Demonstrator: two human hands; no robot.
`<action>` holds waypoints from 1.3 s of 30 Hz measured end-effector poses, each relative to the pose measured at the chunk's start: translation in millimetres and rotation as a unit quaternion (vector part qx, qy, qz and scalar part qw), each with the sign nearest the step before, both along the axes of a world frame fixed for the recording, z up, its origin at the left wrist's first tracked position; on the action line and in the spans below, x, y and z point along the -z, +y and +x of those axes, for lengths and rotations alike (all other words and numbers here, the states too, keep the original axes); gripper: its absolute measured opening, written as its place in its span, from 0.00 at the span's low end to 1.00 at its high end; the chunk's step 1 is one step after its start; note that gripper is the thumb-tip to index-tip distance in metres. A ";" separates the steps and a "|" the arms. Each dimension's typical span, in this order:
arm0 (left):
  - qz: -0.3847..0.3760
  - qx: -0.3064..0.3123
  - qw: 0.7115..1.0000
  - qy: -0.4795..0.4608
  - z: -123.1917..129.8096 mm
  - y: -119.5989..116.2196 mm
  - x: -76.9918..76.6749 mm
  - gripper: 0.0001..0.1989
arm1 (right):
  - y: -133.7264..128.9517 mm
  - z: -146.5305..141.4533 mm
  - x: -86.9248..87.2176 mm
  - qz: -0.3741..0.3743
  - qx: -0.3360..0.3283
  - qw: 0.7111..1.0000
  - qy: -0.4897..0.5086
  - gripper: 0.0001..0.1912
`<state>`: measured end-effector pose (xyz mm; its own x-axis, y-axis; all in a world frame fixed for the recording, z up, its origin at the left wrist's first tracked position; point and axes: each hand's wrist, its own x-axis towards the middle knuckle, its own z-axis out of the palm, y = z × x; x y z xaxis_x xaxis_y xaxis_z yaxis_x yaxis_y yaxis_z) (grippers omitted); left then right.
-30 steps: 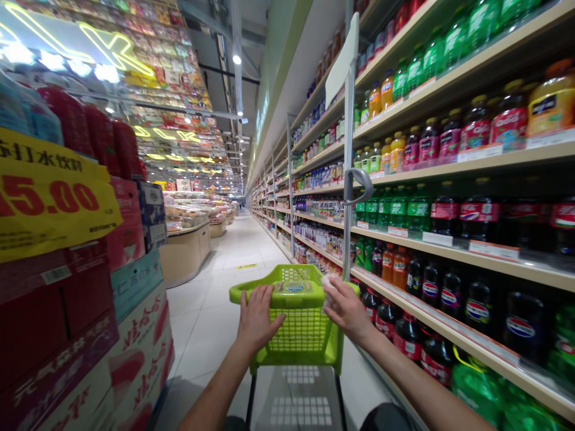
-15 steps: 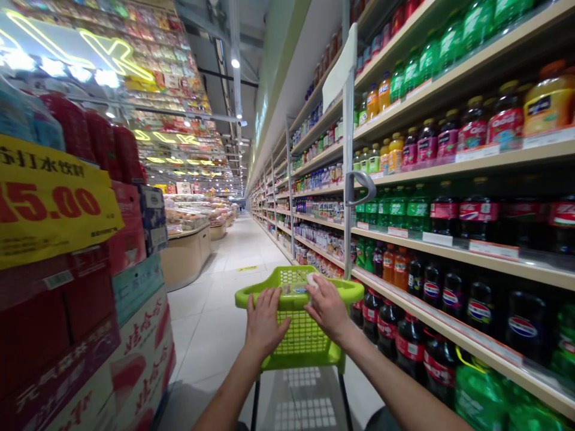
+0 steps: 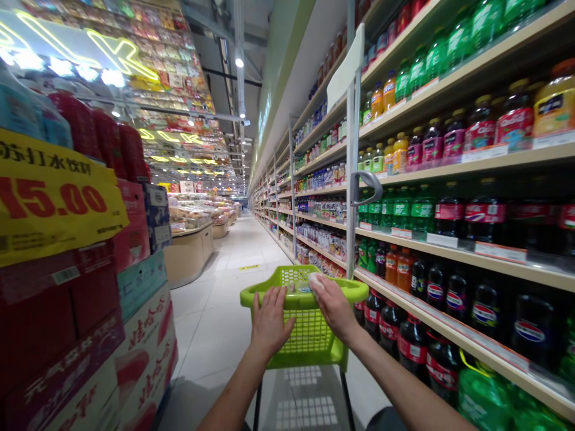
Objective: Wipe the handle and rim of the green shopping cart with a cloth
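Observation:
A bright green shopping cart [image 3: 305, 332] with a perforated basket stands in front of me. My left hand [image 3: 271, 320] rests on its handle [image 3: 248, 297], with the fingers hooked over the bar and the thumb pointing right. On the right side of the handle's middle, my right hand [image 3: 332, 305] presses a crumpled white tissue [image 3: 315, 281] under its fingertips. The thumb of that hand is mostly hidden. A clear panel with small print lies between the hands.
Shelves of bottled drinks [image 3: 483, 224] run along the right, with a grey metal post [image 3: 351, 179] close to the cart. Stacked drink cartons [image 3: 148, 359] and a yellow price sign [image 3: 58, 200] stand at left. A tiled aisle [image 3: 240, 239] leads ahead past display counters [image 3: 188, 254].
My right hand has shifted slightly on the handle; its thumb, earlier visible below the tissue, is now tucked out of sight. The whole view has swung slightly left. My left hand stays on the bar.

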<state>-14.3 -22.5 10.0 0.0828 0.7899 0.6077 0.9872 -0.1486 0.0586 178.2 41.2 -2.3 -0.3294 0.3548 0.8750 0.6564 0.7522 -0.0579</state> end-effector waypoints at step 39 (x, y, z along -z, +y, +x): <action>0.005 -0.016 1.000 0.014 7.7 4.1 5.5 0.31 | 2.6 20.6 6.5 -0.008 0.055 0.998 0.029 0.18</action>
